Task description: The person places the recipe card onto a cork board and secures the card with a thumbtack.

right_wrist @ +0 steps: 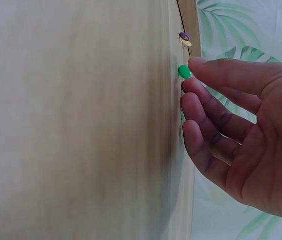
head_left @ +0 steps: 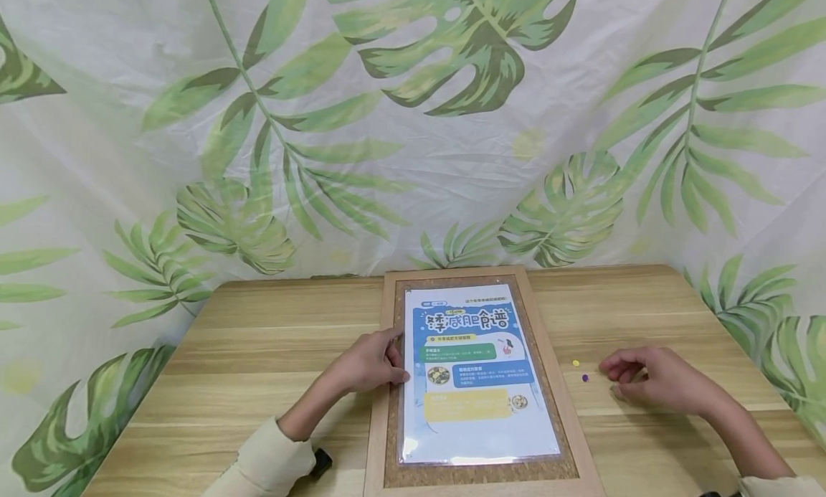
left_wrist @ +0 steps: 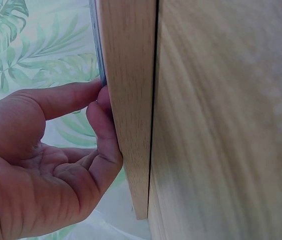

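Note:
A laminated poster (head_left: 477,439) with blue, green and yellow panels lies on a cork board (head_left: 484,473) with a wooden frame (head_left: 377,447). At the poster's left edge is my left hand (head_left: 371,361), its thumb resting on the sheet. In the left wrist view, the fingers of my left hand (left_wrist: 56,165) bend against the frame's side. To the right of the board, my right hand (head_left: 665,379) hovers low over the table, fingers loosely bent. In the right wrist view, a green thumbtack (right_wrist: 184,71) shows at the thumb and index fingertips of my right hand (right_wrist: 250,135).
A yellow thumbtack (head_left: 576,363) and a purple thumbtack (head_left: 585,377) lie between the board and my right hand. The wood-grain table (head_left: 277,325) meets a leaf-patterned curtain (head_left: 452,160) at its back edge.

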Available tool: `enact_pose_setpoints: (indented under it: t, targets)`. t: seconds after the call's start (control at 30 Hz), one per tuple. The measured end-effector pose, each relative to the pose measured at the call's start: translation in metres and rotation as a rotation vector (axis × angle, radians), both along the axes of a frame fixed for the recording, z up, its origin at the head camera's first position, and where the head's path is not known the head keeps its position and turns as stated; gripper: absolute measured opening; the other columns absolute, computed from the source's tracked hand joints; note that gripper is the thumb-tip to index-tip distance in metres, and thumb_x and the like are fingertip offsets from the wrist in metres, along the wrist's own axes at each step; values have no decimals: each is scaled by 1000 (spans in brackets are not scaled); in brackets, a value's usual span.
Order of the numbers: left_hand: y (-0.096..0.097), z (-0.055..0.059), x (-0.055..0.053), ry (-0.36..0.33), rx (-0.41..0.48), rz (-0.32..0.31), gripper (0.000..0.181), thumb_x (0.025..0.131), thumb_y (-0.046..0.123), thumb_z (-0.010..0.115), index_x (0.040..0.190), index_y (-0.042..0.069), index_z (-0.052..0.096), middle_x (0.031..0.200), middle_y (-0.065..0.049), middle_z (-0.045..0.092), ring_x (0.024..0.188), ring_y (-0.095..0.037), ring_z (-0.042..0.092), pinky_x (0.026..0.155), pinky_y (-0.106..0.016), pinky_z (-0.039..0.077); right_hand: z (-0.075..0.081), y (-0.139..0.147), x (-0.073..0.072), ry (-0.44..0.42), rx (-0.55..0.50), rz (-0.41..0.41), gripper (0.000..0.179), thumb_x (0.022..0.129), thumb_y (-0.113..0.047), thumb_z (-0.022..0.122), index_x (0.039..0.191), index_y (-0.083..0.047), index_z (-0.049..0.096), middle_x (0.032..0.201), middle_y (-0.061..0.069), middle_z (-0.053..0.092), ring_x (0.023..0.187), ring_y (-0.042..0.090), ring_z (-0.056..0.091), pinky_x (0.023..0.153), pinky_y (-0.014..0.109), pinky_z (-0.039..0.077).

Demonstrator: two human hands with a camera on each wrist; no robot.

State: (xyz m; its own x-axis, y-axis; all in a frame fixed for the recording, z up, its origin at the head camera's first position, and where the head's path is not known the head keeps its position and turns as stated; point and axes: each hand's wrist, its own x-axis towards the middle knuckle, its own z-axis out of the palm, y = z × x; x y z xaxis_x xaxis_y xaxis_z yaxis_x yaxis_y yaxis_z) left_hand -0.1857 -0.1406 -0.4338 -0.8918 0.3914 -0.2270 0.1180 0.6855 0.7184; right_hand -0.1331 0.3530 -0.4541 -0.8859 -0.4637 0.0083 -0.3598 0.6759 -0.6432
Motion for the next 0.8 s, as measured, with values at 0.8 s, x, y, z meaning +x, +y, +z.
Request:
enact_pose_setpoints:
  t: [0.8]
  targets:
    - [1, 0, 1, 13, -9, 1, 92, 88, 2, 85, 163, -8, 34, 82, -4, 65, 70, -16, 57, 59, -27, 42, -3, -4, 5, 50, 46, -18, 13, 90, -10, 85, 101, -13, 78, 88, -13, 72, 80, -7, 59, 69, 23, 53]
